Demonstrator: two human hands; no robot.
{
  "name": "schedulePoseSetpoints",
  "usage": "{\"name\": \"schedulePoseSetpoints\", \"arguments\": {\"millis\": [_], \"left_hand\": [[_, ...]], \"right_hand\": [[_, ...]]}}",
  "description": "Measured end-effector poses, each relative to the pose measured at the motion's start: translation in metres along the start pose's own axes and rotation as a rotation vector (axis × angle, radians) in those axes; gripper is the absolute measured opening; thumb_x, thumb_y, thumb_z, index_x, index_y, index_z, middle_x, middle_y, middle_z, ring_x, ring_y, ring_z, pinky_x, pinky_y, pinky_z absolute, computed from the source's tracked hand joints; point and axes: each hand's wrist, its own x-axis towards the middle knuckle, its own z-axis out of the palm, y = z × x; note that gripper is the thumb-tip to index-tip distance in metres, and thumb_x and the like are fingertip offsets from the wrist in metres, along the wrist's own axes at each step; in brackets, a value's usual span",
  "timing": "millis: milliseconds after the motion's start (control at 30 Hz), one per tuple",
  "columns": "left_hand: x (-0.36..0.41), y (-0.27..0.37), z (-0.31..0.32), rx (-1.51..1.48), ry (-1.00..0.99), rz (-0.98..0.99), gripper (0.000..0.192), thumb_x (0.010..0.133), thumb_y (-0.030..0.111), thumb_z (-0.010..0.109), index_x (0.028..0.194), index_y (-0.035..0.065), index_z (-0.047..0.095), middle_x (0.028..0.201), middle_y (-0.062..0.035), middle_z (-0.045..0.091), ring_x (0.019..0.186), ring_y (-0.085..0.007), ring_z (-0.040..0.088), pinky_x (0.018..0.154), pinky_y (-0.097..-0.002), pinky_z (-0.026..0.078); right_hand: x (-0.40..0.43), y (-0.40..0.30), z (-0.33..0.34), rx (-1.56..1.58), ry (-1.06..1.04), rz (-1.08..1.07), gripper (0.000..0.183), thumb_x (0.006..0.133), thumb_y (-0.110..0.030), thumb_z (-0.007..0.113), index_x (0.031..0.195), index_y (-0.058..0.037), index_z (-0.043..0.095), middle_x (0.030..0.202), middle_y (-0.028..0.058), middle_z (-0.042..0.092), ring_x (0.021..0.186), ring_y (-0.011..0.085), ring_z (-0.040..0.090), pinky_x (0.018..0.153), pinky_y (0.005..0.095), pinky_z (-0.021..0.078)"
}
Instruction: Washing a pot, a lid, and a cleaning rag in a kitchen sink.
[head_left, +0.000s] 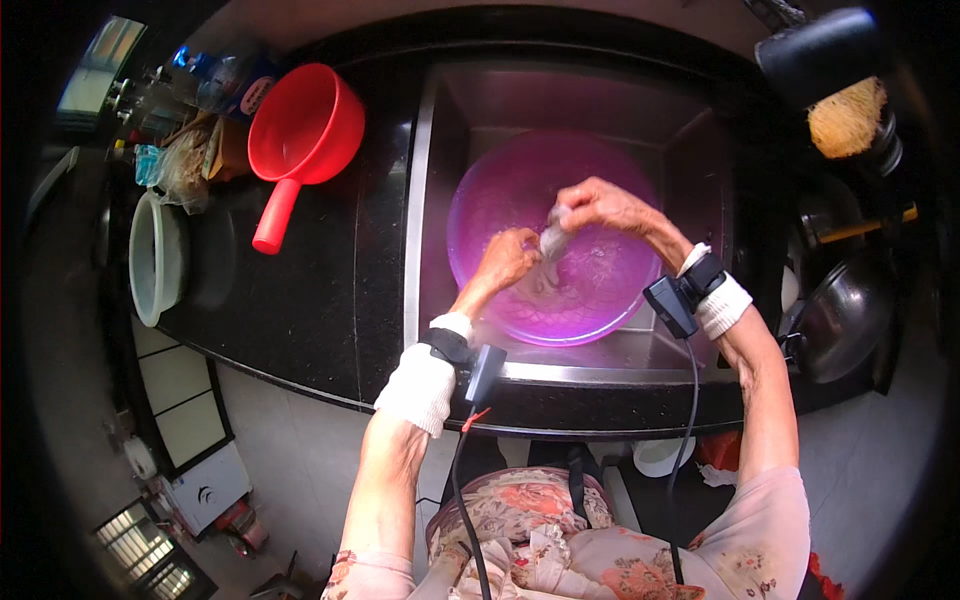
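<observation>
A purple plastic basin (487, 315) with water in it stands in a stainless steel sink (555, 97). Over the water, my right hand (604, 204) pinches a limp, whitish-grey wet thing (553, 241), too blurred to name. From the lower left, my left hand (508, 261) grips the same thing with its fingertips. A pale strand-like part of it hangs towards the water, where ripples show. Each wrist wears a white cuff with a black strapped device and a cable.
On the black countertop (307, 300) to the left lie a red plastic dipper (300, 127), a whitish tub (157, 259), a plastic bag (187, 169) and a blue bottle (232, 86). A metal wok (847, 322) and a yellow loofah scrubber (847, 120) are at the right.
</observation>
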Motion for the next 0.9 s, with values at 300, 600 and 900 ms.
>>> {"name": "schedulePoseSetpoints", "arguments": {"millis": [300,600,900], "left_hand": [[-0.004,0.05,-0.075,-0.243,0.29,0.146,0.013,0.077,0.014,0.058,0.079,0.0017,0.055,0.065,-0.0034,0.056,0.062,-0.0091,0.05,0.058,-0.0245,0.042],[0.002,0.065,-0.039,-0.391,0.197,0.092,0.028,0.075,0.015,0.066,0.098,-0.0006,0.063,0.086,-0.0105,0.062,0.08,-0.0164,0.058,0.072,-0.0286,0.046],[0.002,0.068,-0.052,-0.789,0.405,0.203,0.006,0.071,0.006,0.058,0.066,0.0025,0.056,0.081,-0.0042,0.061,0.074,-0.0095,0.053,0.069,-0.0236,0.042]], "right_hand": [[-0.027,-0.026,-0.031,0.468,0.451,-0.173,0.007,0.084,-0.01,0.051,0.081,-0.0046,0.053,0.082,0.0025,0.056,0.076,0.0116,0.056,0.078,0.0304,0.0478],[-0.007,-0.044,0.0,0.666,0.391,-0.251,0.003,0.085,-0.008,0.05,0.086,-0.0055,0.051,0.084,0.0046,0.056,0.082,0.0164,0.058,0.077,0.0365,0.0507],[-0.04,-0.045,-0.01,0.406,0.553,-0.056,0.009,0.078,-0.011,0.052,0.076,-0.0023,0.053,0.072,0.0074,0.057,0.057,0.0144,0.058,0.055,0.0279,0.0509]]}}
